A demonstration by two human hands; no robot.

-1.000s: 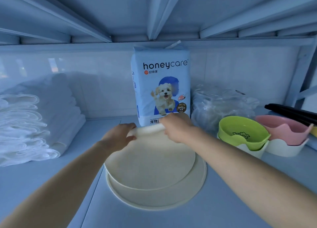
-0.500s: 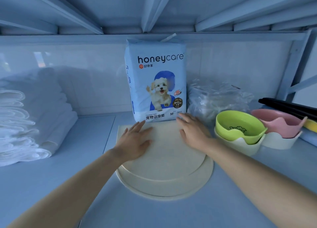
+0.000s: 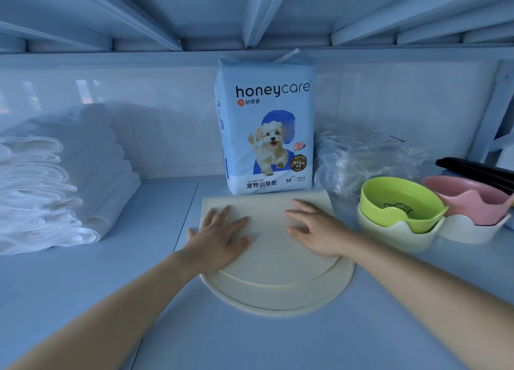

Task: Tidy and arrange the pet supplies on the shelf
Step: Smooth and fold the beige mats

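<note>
Two cream mats (image 3: pixel 268 261) lie stacked just in front of the honeycare pack (image 3: pixel 267 125); the left hand (image 3: pixel 219 237) and right hand (image 3: pixel 315 230) press flat on the upper one, fingers straight. Pushing forward could tip the upright pack backwards.
</note>
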